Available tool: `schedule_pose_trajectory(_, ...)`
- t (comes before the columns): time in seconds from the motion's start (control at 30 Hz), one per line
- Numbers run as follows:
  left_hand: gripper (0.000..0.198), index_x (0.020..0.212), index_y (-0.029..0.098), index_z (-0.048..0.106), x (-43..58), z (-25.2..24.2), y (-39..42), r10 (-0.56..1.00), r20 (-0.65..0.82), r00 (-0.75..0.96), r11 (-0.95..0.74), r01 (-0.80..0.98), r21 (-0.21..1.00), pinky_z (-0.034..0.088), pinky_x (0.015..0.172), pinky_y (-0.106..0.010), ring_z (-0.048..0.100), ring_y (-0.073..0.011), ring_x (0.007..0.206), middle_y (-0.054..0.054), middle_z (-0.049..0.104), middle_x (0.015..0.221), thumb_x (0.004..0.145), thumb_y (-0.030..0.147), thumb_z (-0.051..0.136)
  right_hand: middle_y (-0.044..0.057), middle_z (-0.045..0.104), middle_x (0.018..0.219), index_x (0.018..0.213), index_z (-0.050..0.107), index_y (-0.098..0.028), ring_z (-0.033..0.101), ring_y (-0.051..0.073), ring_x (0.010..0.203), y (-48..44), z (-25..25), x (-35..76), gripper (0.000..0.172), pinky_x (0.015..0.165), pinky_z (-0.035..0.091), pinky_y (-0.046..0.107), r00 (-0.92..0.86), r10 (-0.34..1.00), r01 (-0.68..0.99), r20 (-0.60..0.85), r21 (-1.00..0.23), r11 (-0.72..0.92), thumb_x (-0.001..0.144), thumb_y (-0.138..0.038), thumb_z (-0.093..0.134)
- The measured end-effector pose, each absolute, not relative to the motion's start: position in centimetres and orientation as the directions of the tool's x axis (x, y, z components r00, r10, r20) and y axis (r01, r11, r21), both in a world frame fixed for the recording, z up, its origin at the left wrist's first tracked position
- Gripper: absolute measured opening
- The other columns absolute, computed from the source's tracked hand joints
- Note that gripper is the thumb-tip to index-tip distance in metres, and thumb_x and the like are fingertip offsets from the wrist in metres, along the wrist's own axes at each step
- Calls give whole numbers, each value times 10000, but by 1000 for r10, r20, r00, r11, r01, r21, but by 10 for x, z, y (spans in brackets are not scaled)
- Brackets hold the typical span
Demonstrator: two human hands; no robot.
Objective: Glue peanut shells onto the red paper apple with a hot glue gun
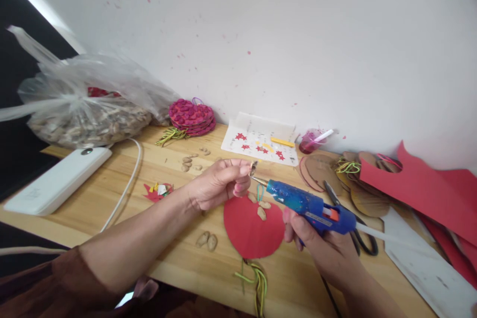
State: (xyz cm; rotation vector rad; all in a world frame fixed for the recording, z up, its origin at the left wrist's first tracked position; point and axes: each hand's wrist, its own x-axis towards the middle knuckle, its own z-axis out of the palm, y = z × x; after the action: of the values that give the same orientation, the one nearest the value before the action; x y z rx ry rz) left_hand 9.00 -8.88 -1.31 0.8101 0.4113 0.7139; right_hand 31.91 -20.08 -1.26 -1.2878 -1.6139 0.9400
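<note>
My left hand (223, 184) pinches a small peanut shell (253, 168) between thumb and fingers. Wrapped round the handle of a blue hot glue gun (309, 206) is my right hand (324, 243); the gun's metal tip points at the shell and is at or very near it. A white glue stick (376, 233) sticks out of the gun's rear. Beneath both hands lies a round red card (253, 233) with several peanut shells (262, 213) at its top, a teal loop (260, 193) and a green-yellow tassel (259, 283) at the bottom.
Loose peanut shells (206, 241) lie left of the card. Scissors (361, 228), cardboard pieces (367, 198) and red sheets (425, 189) crowd the right. Behind are a paint cup (311, 141), white paper (238, 141) and magenta discs (192, 117). A power bank (59, 179) and plastic bag (85, 114) stand left.
</note>
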Motion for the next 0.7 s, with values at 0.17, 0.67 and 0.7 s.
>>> schedule_pose_trajectory(0.17,408,662,165,493,90,-12,-89,716,-55,695,473,-425,772,320,529,-172,360,-57,521,74,403,556,797,369,820,26,668,669,744,667,-243,594,166,571,-202,-9,316,274,482,464,283,-32,994,341,104,-934,109,942,-430,635)
schedule_pose_trajectory(0.67,330,810,145,679,80,3,-89,784,-145,604,275,-128,953,394,579,-198,493,-69,568,27,600,643,661,361,879,25,695,658,853,692,-207,571,122,478,-186,-8,310,358,453,470,262,101,995,292,19,-956,-12,926,-554,641)
schedule_pose_trajectory(0.7,304,819,144,694,79,6,-90,772,-158,615,226,-34,973,391,575,-201,497,-71,577,20,616,665,668,341,869,26,697,660,865,690,-205,604,134,503,-183,-10,310,382,461,494,262,119,993,248,-15,-968,-45,900,-585,663)
